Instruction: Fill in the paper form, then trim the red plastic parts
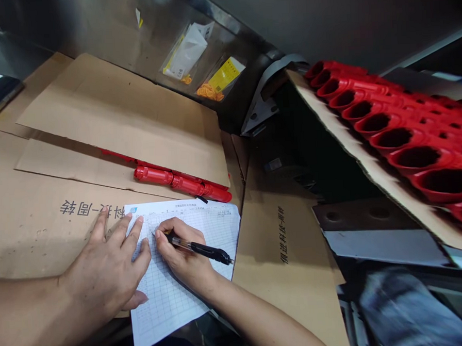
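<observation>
**Pen on a gridded form, over flattened cardboard**

A worktop covered in flattened brown cardboard sheets fills the lower left of the view, backed by a dull metal wall. On that cardboard lies a white gridded form, its lower corner hanging off the near edge.

The right hand is closed around a black pen, thumb and fingers pinching the clear front end, the tip touching the upper left part of the form and the dark clip end pointing right. The left hand lies flat with fingers spread, palm down, pressing the form's left edge where paper meets cardboard; it grips nothing.

Just above the form, a long red tube-shaped part lies across the cardboard, partly tucked under an upper cardboard sheet. Printed dark characters show on the cardboard to the left of the form and on a cardboard flap to its right.

Further off, against the metal wall, lean two clear plastic bags, one holding white paper, the other a yellow label and small orange rings. At far right, a tilted cardboard tray carries rows of red hollow tubes, their open ends facing the camera.
</observation>
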`<state>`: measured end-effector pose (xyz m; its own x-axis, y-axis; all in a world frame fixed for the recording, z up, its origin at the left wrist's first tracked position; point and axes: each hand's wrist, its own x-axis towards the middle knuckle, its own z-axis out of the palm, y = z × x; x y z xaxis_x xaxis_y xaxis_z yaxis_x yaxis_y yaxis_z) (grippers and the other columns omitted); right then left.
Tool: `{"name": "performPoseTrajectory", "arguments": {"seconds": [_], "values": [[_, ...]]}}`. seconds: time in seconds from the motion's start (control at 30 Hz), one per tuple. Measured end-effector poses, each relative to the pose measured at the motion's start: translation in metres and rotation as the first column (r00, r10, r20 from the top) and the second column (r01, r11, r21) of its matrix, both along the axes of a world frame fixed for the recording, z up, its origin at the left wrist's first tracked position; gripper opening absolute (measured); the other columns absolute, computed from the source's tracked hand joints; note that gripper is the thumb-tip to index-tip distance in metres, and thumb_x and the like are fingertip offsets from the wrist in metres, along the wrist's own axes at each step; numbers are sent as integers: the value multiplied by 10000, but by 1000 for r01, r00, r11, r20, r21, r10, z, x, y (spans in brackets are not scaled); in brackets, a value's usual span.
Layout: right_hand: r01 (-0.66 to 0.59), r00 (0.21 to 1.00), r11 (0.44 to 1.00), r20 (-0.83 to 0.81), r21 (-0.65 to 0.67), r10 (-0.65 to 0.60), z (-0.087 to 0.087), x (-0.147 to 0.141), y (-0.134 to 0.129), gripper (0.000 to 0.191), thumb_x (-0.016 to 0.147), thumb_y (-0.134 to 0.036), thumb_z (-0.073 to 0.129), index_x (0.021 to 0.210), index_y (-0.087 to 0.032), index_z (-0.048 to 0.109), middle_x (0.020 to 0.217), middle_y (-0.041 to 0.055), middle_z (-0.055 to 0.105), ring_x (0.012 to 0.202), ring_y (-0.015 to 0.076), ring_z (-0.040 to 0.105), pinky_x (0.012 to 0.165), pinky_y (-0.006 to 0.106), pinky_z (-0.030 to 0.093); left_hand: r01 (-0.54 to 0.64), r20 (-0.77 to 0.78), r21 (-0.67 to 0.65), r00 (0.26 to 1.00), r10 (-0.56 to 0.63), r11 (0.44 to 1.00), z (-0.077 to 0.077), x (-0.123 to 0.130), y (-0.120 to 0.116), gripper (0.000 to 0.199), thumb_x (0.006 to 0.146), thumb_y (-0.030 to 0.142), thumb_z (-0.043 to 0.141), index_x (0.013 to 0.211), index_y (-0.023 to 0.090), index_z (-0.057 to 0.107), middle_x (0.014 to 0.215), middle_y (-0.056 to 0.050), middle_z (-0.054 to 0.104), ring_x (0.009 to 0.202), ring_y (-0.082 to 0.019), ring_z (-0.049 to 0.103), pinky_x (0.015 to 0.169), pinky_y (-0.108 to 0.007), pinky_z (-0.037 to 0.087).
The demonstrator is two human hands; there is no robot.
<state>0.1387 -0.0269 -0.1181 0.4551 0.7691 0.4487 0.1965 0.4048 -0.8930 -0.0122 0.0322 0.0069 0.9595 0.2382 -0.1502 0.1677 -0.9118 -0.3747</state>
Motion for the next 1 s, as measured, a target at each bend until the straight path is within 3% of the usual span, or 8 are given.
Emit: {"name": "performPoseTrajectory", "arguments": {"seconds": [0.33,0.43,0.53,0.63,0.7,0.8,0.9,1.0], "values": [[-23,999,1000,-35,6,23,1,1,-1,157,965,-225,615,818,-172,631,718,-13,633,628,93,557,610,210,427,34,17,-22,999,-34,999,8,7,-1,776,563,678,915,1119,146,809,1340,-324,636,1199,-526,645,971,-839,404],[-81,987,996,-145,-31,75,0,1,-3,168,965,-252,623,813,-182,621,646,-25,605,558,95,547,564,219,426,16,19,-9,1000,-16,1000,6,6,-2,778,547,684,919,1117,166,810,1354,-308,636,1215,-517,638,998,-833,387],[-144,895,989,-431,-31,116,-3,-1,-2,199,990,-317,615,834,-198,583,532,-63,552,406,80,460,460,211,396,3,19,-2,1000,-3,1000,6,6,-2,788,538,707,913,1114,180,806,1367,-288,644,1224,-502,630,1023,-832,358],[-153,744,987,-651,54,151,-4,-2,3,291,981,-452,650,860,-211,540,501,-72,558,342,72,397,375,191,340,1,-13,53,1000,-1,999,12,10,2,657,644,654,891,1067,159,796,1327,-259,687,1176,-461,644,1016,-779,395],[-146,681,984,-710,105,176,-3,-3,7,361,943,-529,689,862,-219,522,503,-72,555,346,74,404,351,177,318,-86,-45,128,995,93,988,18,16,6,623,690,573,894,1102,121,773,1309,-268,682,1132,-442,644,951,-689,470],[-127,655,980,-729,152,198,-1,-2,10,405,923,-602,689,930,-222,548,491,-85,525,350,79,401,342,169,308,-290,-67,168,950,304,942,26,26,15,908,663,536,911,1379,51,634,1323,-289,631,1152,-447,611,881,-580,501],[-128,668,970,-705,207,239,0,-1,10,459,947,-641,644,1060,-197,611,452,-86,502,333,82,384,339,172,298,-383,-50,66,921,386,922,25,27,23,1066,649,490,915,1517,42,487,1346,-276,612,1244,-447,564,960,-546,463],[-122,686,959,-676,258,269,-1,-3,9,515,999,-655,557,1169,-174,631,465,-70,526,326,84,393,335,176,297,-398,81,-197,904,420,896,18,22,27,1011,692,360,858,1558,86,413,1434,-255,588,1312,-422,534,1054,-547,401]]}}
